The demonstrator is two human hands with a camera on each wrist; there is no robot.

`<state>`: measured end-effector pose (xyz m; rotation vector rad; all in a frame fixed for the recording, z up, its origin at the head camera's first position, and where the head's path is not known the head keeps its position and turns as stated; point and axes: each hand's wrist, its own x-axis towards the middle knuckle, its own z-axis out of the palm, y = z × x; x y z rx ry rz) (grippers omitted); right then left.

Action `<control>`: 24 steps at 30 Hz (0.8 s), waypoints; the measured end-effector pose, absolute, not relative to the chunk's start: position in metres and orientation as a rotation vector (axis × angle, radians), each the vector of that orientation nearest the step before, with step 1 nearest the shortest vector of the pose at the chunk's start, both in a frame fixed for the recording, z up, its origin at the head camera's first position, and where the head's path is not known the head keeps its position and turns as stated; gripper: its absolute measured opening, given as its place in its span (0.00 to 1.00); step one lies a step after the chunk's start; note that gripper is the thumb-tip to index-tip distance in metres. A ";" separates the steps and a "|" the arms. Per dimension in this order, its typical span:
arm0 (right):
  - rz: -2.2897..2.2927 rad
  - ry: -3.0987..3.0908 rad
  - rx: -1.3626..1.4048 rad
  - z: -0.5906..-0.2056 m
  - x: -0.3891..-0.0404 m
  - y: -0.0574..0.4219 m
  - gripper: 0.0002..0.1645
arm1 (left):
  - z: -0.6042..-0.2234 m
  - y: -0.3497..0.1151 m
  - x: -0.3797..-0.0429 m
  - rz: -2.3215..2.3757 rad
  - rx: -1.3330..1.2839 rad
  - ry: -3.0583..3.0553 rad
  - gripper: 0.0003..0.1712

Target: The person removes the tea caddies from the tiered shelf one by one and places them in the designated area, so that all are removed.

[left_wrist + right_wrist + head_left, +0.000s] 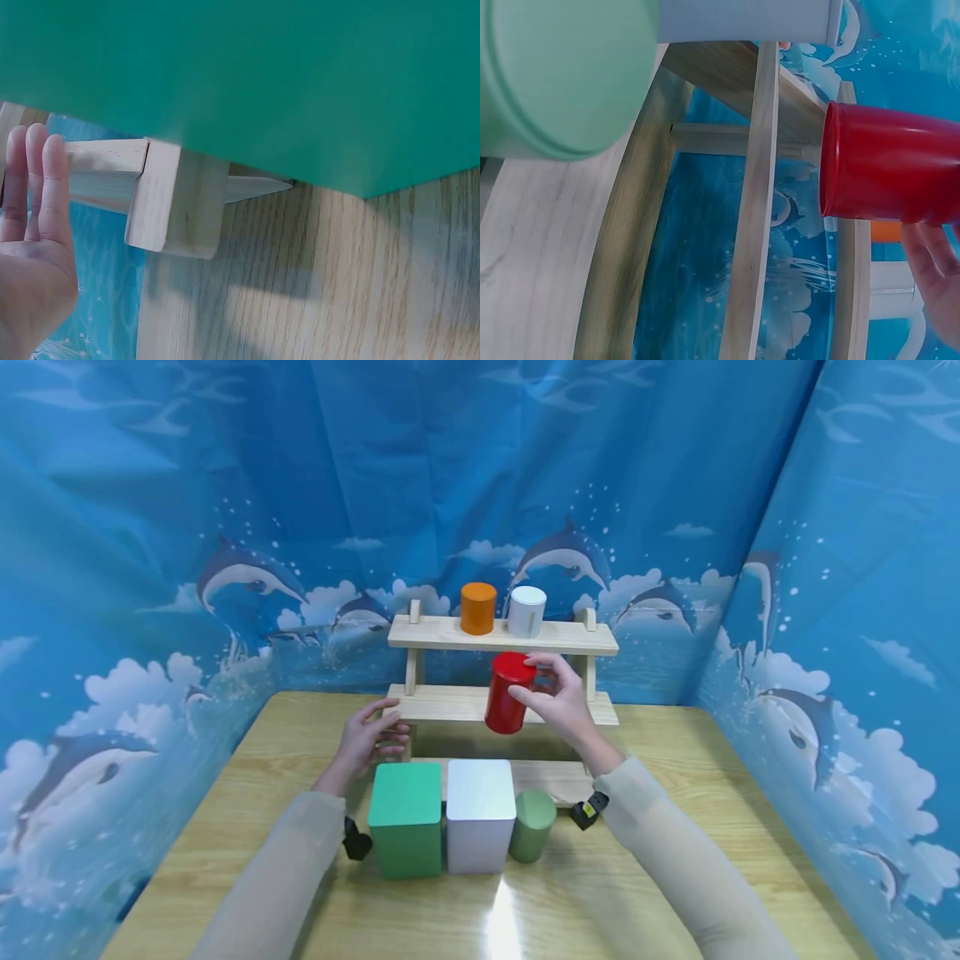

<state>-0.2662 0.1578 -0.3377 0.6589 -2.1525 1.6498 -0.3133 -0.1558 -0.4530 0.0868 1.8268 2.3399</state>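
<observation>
My right hand (558,693) holds a red cylindrical can (506,697) by its upper right side, thumb in front and fingers at the top. The can is slightly tilted and overlaps the middle shelf board in the head view; the right wrist view shows the red can (892,165) side-on with its rimmed end. At the left end of the wooden shelf (442,702), my left hand (360,739) has its fingertips right by the middle board. Its fingers look straight in the left wrist view, where the hand (37,255) is beside the shelf's wood.
An orange cylinder (478,608) and a white cylinder (527,612) stand on the top board. In front of the shelf are a green box (407,822), a white box (480,818) and a pale green cylinder (532,827). A blue dolphin-print curtain (315,485) hangs behind the wooden table (247,760).
</observation>
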 end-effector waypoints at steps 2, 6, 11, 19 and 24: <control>1.661 -2.142 0.660 -0.338 -0.264 0.160 0.28 | -0.453 -0.156 -0.313 2.339 0.087 1.830 0.28; 1.674 -2.131 0.668 -0.341 -0.260 0.165 0.28 | -0.456 -0.156 -0.316 2.351 0.078 1.824 0.28; 1.682 -2.123 0.663 -0.347 -0.253 0.171 0.27 | -0.468 -0.155 -0.323 2.386 0.054 1.812 0.29; 1.697 -2.095 0.613 -0.356 -0.239 0.183 0.26 | -0.472 -0.154 -0.325 2.388 0.050 1.834 0.29; 1.734 -2.069 0.619 -0.365 -0.232 0.192 0.26 | -0.471 -0.155 -0.325 2.400 0.052 1.816 0.28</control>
